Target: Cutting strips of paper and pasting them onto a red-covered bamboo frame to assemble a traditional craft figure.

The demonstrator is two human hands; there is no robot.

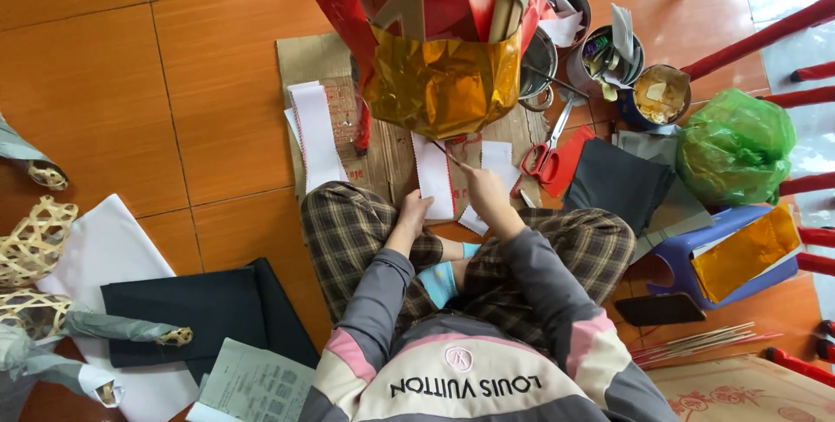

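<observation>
— Two hands were at work on one small sheet. The left hand (412,211) pressed flat on the near left part of a white paper strip with a red edge (434,177), fingers spread and released, gripping nothing.

— And the other?

— The right hand (481,185) had its fingers clenched round a thin stick (447,154), whose tip reached to the far left over the strip. Whether it was a brush or a pencil I could not tell.

— Where did the strip lie?

— On a sheet of brown cardboard (391,157) spread on the orange tiled floor (209,83), just beyond the person's crossed legs in checked trousers (348,231). A second, longer white strip (315,135) lay to the left on the same cardboard, apart from the first.

— What stood behind it?

— A frame wrapped in gold foil and red paper (439,83), at the far edge of the cardboard. Red-handled scissors (546,152) lay to the right, near the right hand but not touching it. Farther right were tins (609,52) stuffed with scraps, dark folded paper (619,183), and a green plastic bag (735,148) by a blue stool (687,257).

— And on the left?

— Woven bamboo pieces (35,239), white paper and black sheets (187,309), well apart from both hands.
</observation>
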